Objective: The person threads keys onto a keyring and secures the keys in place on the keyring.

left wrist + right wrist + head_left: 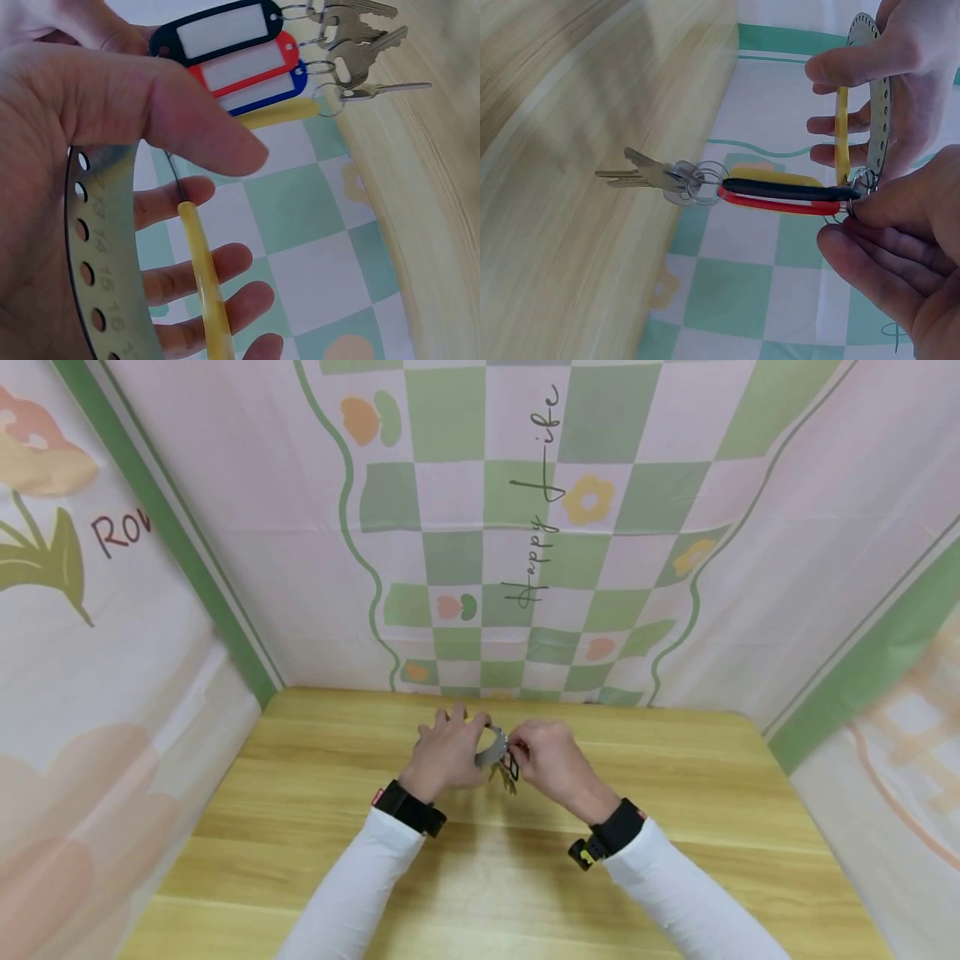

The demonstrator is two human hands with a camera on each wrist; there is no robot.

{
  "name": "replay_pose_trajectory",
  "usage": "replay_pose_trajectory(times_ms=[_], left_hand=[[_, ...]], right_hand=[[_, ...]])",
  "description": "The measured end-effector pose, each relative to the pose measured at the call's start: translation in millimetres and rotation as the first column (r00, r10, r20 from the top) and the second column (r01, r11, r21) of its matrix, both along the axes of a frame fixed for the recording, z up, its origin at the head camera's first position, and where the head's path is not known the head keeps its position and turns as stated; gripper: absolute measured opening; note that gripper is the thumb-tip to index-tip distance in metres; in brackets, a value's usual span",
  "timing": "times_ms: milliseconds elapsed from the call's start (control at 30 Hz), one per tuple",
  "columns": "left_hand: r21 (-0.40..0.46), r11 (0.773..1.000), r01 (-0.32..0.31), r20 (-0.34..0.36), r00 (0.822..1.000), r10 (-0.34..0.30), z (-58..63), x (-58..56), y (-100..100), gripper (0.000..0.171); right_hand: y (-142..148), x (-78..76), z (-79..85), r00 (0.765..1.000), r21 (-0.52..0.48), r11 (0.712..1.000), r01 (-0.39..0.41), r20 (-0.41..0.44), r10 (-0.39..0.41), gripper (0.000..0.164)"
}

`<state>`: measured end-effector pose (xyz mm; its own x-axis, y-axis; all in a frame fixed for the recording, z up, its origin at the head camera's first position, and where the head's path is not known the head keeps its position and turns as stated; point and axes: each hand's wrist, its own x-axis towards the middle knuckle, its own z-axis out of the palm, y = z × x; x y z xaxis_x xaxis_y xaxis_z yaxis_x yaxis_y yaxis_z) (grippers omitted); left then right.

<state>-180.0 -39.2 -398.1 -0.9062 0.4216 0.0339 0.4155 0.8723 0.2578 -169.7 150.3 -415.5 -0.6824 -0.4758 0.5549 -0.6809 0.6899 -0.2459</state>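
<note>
My left hand [450, 752] holds a large round key ring, whose grey curved plate [120, 247] has a row of holes and printed numbers. A yellow tube [201, 262] on a thin wire forms the ring's other side, between thumb and fingers. My right hand [911, 255] pinches a small metal link beside the plate, with thumb and fingertips. From there extend a black key tag [787, 188], a red key tag [780, 204], a blue key tag [271, 96] and a yellow key tag [281, 114]. Several metal keys [356, 56] hang from the tags' split rings.
A wood-grain table [480, 877] lies under both hands. Behind it rises a checkered printed cloth [510, 552], with further cloth [187, 710] at the left. Black straps with small cameras circle both wrists.
</note>
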Motion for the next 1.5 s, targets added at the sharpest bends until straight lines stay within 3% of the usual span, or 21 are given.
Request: replay_pose_trajectory(times_ms=[200,333,500,633,700,833,1000,1167,1300,1400,1500], left_hand=[[-0.008,1.000,-0.004,0.033,0.999,0.004,-1.6,-0.7,-1.0,0.068],[-0.019,1.000,-0.011,-0.006,1.000,0.011,-2.9,-1.5,-1.3,0.072],[-0.020,0.999,-0.028,-0.089,0.996,0.027,-2.8,-0.2,-0.3,0.078],[-0.011,0.999,-0.048,-0.132,0.990,0.046,-2.9,1.1,1.2,0.080],[-0.006,0.999,-0.054,-0.138,0.989,0.053,-3.6,0.9,1.7,0.080],[0.003,0.999,-0.052,-0.130,0.990,0.052,-3.9,0.7,1.3,0.076],[0.000,0.999,-0.033,-0.083,0.996,0.033,-2.3,1.6,-0.4,0.070],[0.000,1.000,-0.021,-0.018,1.000,0.021,-0.6,2.6,-1.8,0.065],[-0.005,1.000,-0.017,0.017,1.000,0.017,-1.3,2.9,-2.7,0.063],[-0.001,1.000,-0.019,0.039,0.999,0.019,-2.4,2.9,-3.1,0.062],[0.005,1.000,-0.020,0.043,0.999,0.020,-3.5,2.6,-3.4,0.063]], right_hand=[[0.9,1.2,-5.3,0.999,0.040,0.998,-0.045,-0.028,0.046,0.010],[0.1,3.3,-7.0,0.995,-0.054,0.998,0.014,0.100,-0.009,0.007],[-2.9,4.0,-9.3,0.941,-0.232,0.956,0.178,0.326,-0.096,0.004],[-4.8,4.3,-10.3,0.907,-0.314,0.911,0.269,0.402,-0.129,0.005],[-5.3,4.7,-10.1,0.901,-0.337,0.897,0.285,0.413,-0.132,0.006],[-5.9,4.3,-9.9,0.910,-0.337,0.903,0.268,0.396,-0.122,0.004],[-6.6,3.2,-7.4,0.935,-0.254,0.943,0.213,0.332,-0.122,0.006],[-6.1,1.4,-5.3,0.988,-0.098,0.992,0.082,0.141,-0.068,0.011],[-5.8,0.7,-4.3,1.000,0.002,1.000,0.003,0.007,-0.003,0.015],[-4.9,1.0,-5.1,1.000,0.018,1.000,-0.016,0.012,0.016,0.014],[-3.6,1.3,-6.8,0.995,-0.027,1.000,-0.003,0.096,0.006,0.010]])
